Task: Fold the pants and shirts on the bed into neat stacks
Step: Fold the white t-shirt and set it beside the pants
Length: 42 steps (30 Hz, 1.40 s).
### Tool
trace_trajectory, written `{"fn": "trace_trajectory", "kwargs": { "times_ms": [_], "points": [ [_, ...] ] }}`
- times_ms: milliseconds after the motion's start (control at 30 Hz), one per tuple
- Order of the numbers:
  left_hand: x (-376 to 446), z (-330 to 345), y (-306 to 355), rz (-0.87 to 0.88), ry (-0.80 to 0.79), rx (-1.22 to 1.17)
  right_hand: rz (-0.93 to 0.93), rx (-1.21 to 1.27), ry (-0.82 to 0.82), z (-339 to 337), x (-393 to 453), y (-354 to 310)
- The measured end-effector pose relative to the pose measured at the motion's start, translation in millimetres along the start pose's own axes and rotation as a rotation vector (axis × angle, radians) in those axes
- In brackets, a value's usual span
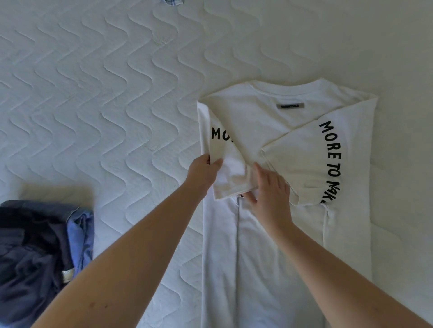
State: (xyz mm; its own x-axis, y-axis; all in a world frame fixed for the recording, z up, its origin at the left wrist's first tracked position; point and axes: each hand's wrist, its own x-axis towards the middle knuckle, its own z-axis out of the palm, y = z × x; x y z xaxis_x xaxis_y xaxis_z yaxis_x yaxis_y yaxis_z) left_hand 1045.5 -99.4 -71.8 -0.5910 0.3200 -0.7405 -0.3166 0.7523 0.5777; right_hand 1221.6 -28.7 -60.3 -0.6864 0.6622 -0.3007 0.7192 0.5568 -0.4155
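White T-shirt [262, 245] cut off by the bottom edge, hem out of view; black lettering on the folded left sleeve [219, 149] readable only as "MO", the rest hidden under the overlying fold, and lettering on the right sleeve [311, 164] running out of sight at the sleeve's edge after "MORE TO". Grey neck label [290, 105] too small to read. Dark blue clothing pile [39, 257] cropped by the left and bottom edges, garment types indistinguishable; scrap of checked fabric [173, 1] cropped by the top edge, identity unclear.
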Motion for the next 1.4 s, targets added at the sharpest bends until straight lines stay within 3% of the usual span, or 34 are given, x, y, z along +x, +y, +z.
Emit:
{"fn": "trace_trajectory", "kwargs": {
  "times_ms": [133,333,467,600,667,767,833,900,967,1100,1200,1333,1400],
  "points": [
    [-4.1,6.0,-5.9,-0.05,0.019,-0.227,0.083,0.041,-0.069,-10.2,8.6,6.1],
    [-5.4,14.7,-5.2,-0.029,0.106,-0.178,0.232,0.077,-0.101,-15.6,3.6,7.3],
    [-9.9,16.4,-3.1,-0.028,0.153,-0.124,0.418,0.45,-0.284,-11.5,-4.2,12.0],
    [-17.6,10.5,1.5,0.014,0.049,-0.072,0.363,0.137,-0.215,-7.4,-8.4,17.8],
    [-24.4,8.1,-1.5,0.017,0.001,0.018,0.388,0.137,-0.222,-6.4,-7.7,19.0],
    [-37.2,6.7,-9.4,0.108,-0.025,0.069,0.534,0.488,-0.254,-9.3,-1.8,14.8],
    [-46.1,9.0,-16.5,0.173,-0.019,-0.076,0.741,0.949,-0.249,-9.4,1.0,10.7],
    [-52.2,14.7,-23.6,0.154,0.021,-0.167,0.912,1.2,-0.284,-7.9,-0.8,10.2],
    [-55.2,20.6,-27.6,0.107,0.1,-0.063,0.82,1.076,-0.324,-4.8,-7.6,15.6],
    [-55.7,22.4,-32.0,0.144,0.162,0.323,0.53,0.56,-0.37,-4.4,-18.6,23.2],
    [-61.9,24.3,-30.5,0.212,0.228,0.474,0.441,0.238,-0.297,-7.2,-19.1,26.0],
    [-69.6,32.5,-20.1,0.519,0.38,0.601,0.332,0.276,-0.142,-17.5,-25.3,32.9],
    [-68.5,40.4,-9.0,0.62,0.342,0.579,0.262,0.305,-0.003,-26.6,-29.1,37.5]
  ]
}}
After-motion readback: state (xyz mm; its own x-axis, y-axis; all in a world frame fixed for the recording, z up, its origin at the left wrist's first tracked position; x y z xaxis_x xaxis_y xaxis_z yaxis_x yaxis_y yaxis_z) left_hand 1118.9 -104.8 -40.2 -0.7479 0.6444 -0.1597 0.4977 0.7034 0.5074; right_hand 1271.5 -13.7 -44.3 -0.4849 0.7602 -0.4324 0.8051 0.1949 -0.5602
